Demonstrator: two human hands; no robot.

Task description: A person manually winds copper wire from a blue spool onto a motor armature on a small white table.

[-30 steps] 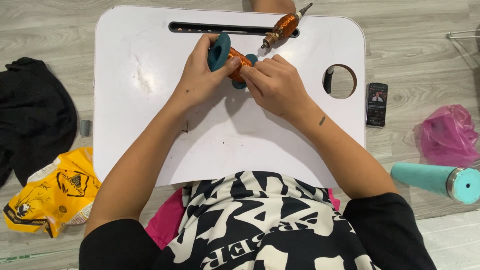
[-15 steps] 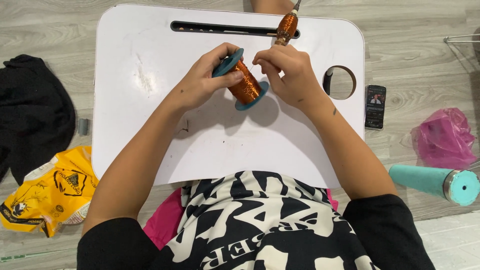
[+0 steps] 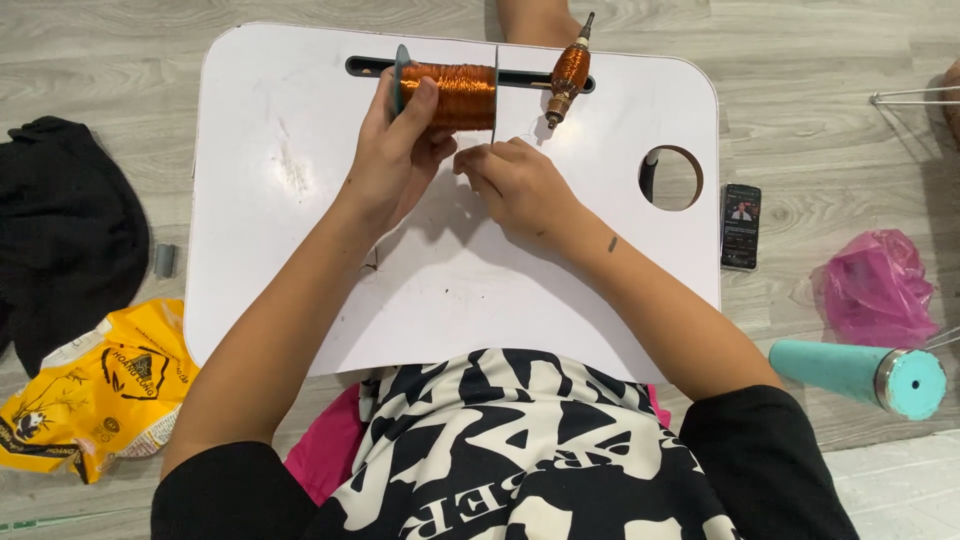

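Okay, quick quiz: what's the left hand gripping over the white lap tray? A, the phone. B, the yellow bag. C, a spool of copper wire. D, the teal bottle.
C: the left hand wraps around the spool of copper wire above the white lap tray, while the teal bottle, phone and yellow bag lie untouched on the floor.

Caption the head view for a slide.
Left hand holds a copper wire spool over a white lap tray; right hand pinches beside it.
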